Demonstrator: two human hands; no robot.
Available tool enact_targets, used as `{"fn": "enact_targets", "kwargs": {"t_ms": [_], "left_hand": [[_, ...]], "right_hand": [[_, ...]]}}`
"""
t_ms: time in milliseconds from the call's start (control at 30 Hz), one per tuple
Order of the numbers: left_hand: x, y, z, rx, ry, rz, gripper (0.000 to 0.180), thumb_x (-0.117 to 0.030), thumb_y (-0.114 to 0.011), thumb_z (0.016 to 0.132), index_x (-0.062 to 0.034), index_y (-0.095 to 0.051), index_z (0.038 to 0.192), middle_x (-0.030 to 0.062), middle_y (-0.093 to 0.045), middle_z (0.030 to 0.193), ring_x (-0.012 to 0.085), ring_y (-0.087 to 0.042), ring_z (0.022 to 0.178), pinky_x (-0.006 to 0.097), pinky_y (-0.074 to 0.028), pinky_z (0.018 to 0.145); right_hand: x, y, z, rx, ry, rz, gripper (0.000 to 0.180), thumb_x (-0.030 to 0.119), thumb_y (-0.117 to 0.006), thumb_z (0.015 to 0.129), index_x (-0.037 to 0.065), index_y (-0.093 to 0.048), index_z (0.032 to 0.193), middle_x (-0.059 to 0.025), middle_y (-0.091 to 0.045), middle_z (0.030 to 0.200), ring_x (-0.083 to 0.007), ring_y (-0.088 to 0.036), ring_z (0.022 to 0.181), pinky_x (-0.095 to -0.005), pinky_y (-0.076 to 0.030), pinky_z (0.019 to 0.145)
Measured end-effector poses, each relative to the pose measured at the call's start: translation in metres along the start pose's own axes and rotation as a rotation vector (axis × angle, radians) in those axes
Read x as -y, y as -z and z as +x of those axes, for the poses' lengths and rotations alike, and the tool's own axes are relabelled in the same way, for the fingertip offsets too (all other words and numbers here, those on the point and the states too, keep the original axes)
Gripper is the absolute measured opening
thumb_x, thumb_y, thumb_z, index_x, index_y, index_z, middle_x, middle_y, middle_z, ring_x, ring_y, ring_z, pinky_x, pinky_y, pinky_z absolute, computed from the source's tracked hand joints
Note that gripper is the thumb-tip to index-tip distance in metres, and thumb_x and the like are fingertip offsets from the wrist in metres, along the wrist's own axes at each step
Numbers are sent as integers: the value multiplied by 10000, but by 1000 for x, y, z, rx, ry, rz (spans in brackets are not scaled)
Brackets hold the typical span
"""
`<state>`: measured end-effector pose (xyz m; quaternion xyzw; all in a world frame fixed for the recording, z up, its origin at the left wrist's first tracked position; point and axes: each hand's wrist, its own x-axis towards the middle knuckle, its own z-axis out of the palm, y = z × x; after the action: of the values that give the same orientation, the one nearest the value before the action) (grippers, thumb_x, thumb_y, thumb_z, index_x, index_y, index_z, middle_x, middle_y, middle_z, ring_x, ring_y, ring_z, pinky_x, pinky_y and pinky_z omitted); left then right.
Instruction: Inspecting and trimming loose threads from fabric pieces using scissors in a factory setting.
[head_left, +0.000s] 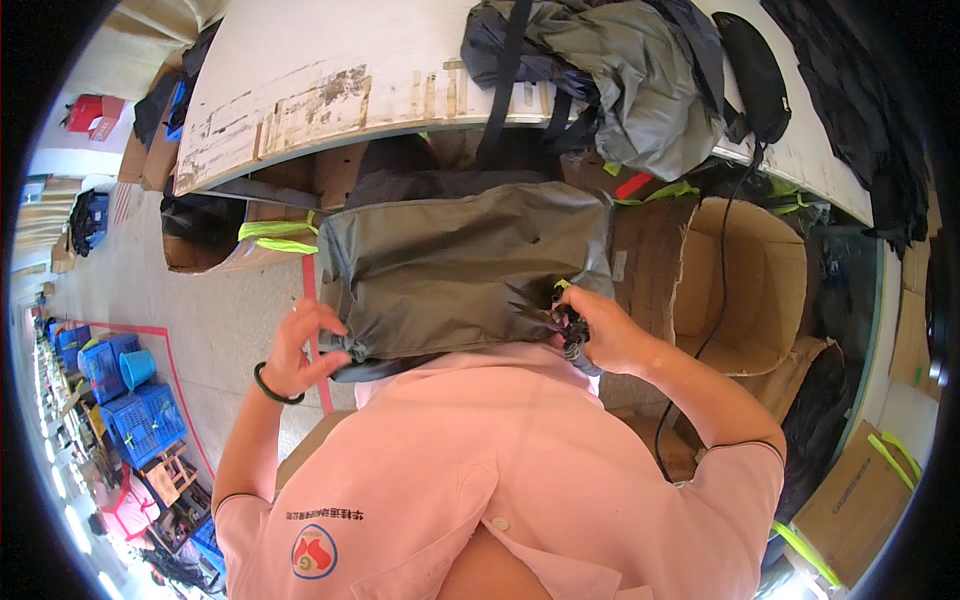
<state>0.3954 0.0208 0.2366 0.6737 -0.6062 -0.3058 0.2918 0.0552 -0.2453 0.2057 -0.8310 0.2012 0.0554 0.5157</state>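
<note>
A dark grey-green coated fabric bag (440,265) lies across my lap, its surface creased and its long side running left to right. At its lower left corner is my left hand (305,345), thumb and fingers apart, with a dark band on the wrist; nothing shows between the fingers. My right hand (605,330) is closed around the dark-wrapped handles of a pair of scissors (530,310). Their blades point left, apart, over the bag's lower right part. A bit of yellow-green shows by the right fingers.
Ahead stands a worn white table (330,80) bearing a heap of grey and black fabric (640,80) and a black pouch (755,75). An open cardboard box (750,270) stands at the right, a black cord (725,270) hanging before it. Blue crates (145,420) are at the far left.
</note>
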Motion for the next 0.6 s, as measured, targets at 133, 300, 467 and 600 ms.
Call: {"fn": "enact_targets", "kwargs": {"t_ms": [133,300,467,600], "left_hand": [[3,-19,-38,10,50,182,395,-249,-794,678,-86,-583,970,143,-535,1118,341,-535,964,392,-420,836],[24,-42,-53,-166,91,214,258,-54,-753,681,-97,-608,891,135,-560,1117,343,-538,997,418,-423,862],[35,-38,-34,-210,50,75,155,-119,-745,724,-94,-625,819,116,-580,1105,320,-542,1013,417,-409,883],[25,-32,-15,-199,-9,73,166,-141,-736,743,-102,-615,849,103,-570,1117,312,-533,1022,414,-401,891]], "right_hand": [[6,7,3,29,-129,171,364,-38,-679,717,38,-496,1022,-107,-592,911,-215,-578,874,-319,-453,768],[5,23,9,-46,-72,272,314,-10,-691,758,41,-501,1002,-76,-603,867,-156,-577,812,-293,-472,752],[1,50,11,-90,-133,350,249,-14,-676,777,55,-499,938,-22,-545,788,-105,-538,719,-248,-452,604],[17,69,6,-196,-160,229,233,-57,-640,767,63,-484,891,14,-487,757,-61,-470,647,-202,-384,527]]}}
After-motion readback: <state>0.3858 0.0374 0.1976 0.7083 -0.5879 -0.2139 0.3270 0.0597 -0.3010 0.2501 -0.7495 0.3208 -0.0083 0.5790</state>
